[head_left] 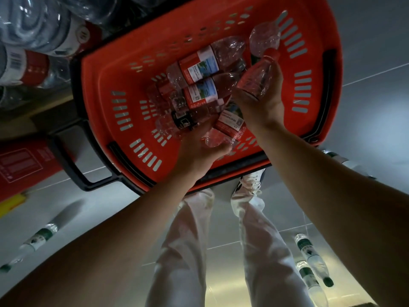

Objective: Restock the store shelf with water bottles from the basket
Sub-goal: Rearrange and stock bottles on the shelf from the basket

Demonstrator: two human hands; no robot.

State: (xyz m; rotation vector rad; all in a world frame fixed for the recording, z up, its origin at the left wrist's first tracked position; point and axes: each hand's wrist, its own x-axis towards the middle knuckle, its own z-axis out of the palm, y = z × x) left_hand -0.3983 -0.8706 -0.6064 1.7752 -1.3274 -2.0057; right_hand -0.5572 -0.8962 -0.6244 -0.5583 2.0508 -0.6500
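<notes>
Each hand (left (pixel 199 149), right (pixel 261 100)) grips a clear red-labelled water bottle (pixel 256 78) in the basket (pixel 106 76).

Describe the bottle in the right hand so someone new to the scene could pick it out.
Find the red basket on the floor, with water bottles piled in its middle. Near its right wall, the right hand grips one bottle by the body, raised above the pile. Unlike the bottles lying flat, it tilts with its red cap up and away from the person.

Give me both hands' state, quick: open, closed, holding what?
Left hand: fingers curled round a red-labelled water bottle in the red basket.
Right hand: fingers curled round a red-capped water bottle, over the basket.
</notes>
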